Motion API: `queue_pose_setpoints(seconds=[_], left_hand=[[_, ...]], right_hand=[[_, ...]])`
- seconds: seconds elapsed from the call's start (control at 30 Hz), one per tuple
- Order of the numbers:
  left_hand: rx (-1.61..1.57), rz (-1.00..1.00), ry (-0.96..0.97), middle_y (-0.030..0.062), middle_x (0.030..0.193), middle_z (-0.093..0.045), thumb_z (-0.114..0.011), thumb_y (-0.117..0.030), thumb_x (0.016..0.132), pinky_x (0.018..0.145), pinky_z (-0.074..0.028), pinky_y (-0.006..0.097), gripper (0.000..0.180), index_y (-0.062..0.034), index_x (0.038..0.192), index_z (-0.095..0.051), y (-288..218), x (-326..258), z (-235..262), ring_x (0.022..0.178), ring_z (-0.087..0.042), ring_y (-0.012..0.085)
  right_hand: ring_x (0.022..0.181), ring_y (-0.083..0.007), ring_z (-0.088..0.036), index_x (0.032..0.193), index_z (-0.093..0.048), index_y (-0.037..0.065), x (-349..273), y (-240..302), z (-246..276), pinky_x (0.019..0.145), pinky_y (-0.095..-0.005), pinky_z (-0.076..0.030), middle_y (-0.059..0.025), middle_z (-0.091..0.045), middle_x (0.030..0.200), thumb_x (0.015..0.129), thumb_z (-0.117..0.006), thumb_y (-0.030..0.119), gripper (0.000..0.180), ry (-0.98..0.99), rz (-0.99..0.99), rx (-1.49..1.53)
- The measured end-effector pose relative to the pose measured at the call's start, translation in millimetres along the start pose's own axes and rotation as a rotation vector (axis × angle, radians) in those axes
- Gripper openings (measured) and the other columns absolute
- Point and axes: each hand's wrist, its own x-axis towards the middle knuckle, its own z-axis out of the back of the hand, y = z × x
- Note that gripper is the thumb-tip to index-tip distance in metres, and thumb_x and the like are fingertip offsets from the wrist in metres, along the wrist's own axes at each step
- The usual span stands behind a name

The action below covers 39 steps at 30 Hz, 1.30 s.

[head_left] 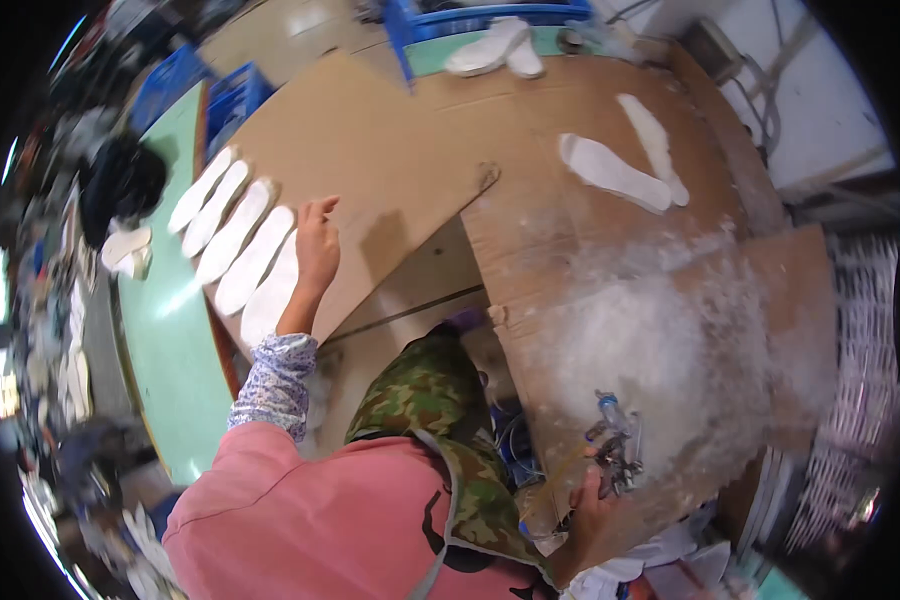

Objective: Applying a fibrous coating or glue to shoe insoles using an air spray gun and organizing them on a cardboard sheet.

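Observation:
My left hand (318, 240) is raised over the left cardboard sheet, its fingers loosely bent and apart, holding nothing. Beside it lies a slanted row of several white shoe soles (235, 232); my wrist and forearm cover part of the nearest one. At the lower right, my right hand (592, 502) is closed at a metal spray gun (620, 450) with a blue fitting. Part of its grip is hidden and the area is blurred. White fibrous residue (620, 340) coats the cardboard around the gun. Farther off lie a white sole (613, 172) and a narrower white piece (652, 145).
Cardboard (400, 120) covers the work surfaces, with a gap between the sheets in front of me. On the left stands a green table (165, 340). A pair of white shoe pieces (490, 50) sits at the back by a blue crate (400, 40). White slatted racking (865, 330) stands right.

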Motion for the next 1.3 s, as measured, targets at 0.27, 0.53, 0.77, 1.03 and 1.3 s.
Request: queue_pose_setpoints(seconds=[0.27,0.53,0.77,1.03,1.3], left_hand=[[-0.108,-0.191,0.407,0.0252,0.106,-0.055,-0.051,-0.009,0.079,0.084,-0.046,0.045,0.043,0.0008,0.121,-0.048,-133.5,122.4,-320.1,0.102,-0.055,0.0399],[-0.68,0.036,1.001,0.0089,0.09,-0.059,-0.052,-0.009,0.086,0.071,-0.05,0.029,0.022,0.0016,0.105,-0.055,-203.8,155.8,-344.0,0.077,-0.059,0.0153],[-1.1,-0.097,1.487,0.0024,0.097,-0.06,-0.055,-0.013,0.09,0.079,-0.05,0.028,0.023,-0.0032,0.11,-0.056,-361.2,65.6,-263.1,0.087,-0.059,0.0121],[-0.948,-0.074,1.675,0.0075,0.094,-0.059,-0.054,-0.008,0.09,0.073,-0.053,0.028,0.014,-0.0014,0.103,-0.053,-335.8,-28.1,-275.9,0.083,-0.06,0.0152],[-0.679,0.042,1.58,0.005,0.092,-0.057,-0.053,-0.006,0.088,0.065,-0.052,0.026,0.023,-0.0014,0.111,-0.048,-217.7,-71.6,-325.1,0.078,-0.06,0.013]], right_hand=[[0.047,-0.0015,-0.039,0.109,-0.06,0.002,-24.4,52.4,-18.1,0.041,-0.0207,-0.029,0.001,-0.06,0.076,0.089,-0.06,0.011,0.022,-0.242,-0.3,0.641],[0.05,-0.0017,-0.036,0.108,-0.06,0.003,-14.6,58.6,-45.7,0.045,-0.0204,-0.028,0.0037,-0.053,0.07,0.088,-0.058,0.007,0.02,-0.545,-0.417,0.717],[0.052,-0.0014,-0.035,0.107,-0.062,0.005,-13.9,49.9,-58.2,0.046,-0.0204,-0.026,0.0072,-0.046,0.064,0.089,-0.057,0.009,0.019,-0.627,-0.477,0.801],[0.05,-0.002,-0.033,0.11,-0.062,0.006,-22.9,14.3,-71.7,0.046,-0.0217,-0.025,0.0083,-0.039,0.057,0.089,-0.059,0.006,0.021,-0.616,-0.394,0.765],[0.052,-0.0028,-0.036,0.111,-0.061,0.002,-16.4,3.2,-64.4,0.048,-0.0206,-0.029,0.0064,-0.044,0.062,0.088,-0.059,0.003,0.023,-0.53,-0.405,0.755]])
